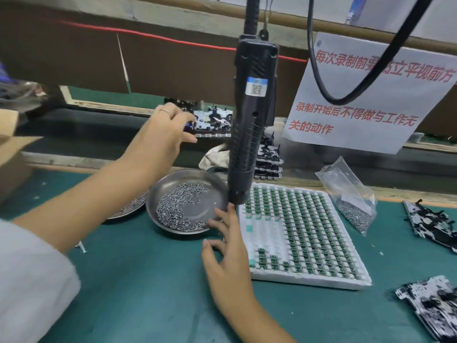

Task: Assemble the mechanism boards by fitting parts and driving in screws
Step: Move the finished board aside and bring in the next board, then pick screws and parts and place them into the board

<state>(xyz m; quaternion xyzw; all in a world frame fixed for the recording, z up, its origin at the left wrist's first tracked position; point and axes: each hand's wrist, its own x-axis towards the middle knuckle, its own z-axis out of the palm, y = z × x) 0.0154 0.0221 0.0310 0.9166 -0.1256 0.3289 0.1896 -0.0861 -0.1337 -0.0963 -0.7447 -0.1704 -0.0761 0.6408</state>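
My left hand (pixel 160 134) is stretched far forward, fingers and thumb curling round the near end of a mechanism board (pixel 210 122) on the belt beyond it. My right hand (pixel 226 246) hovers released, fingers relaxed, just by the rim of the screw dish (pixel 158 191), under the hanging screwdriver (pixel 249 125).

I judge the step is fetching a board. I should grip it by its edges, lift it clear of the neighbouring stack (pixel 268 159) and bring it flat to the bench (pixel 138 280) between my hands.

The board lies flat, its long axis running away to the right of my left hand.
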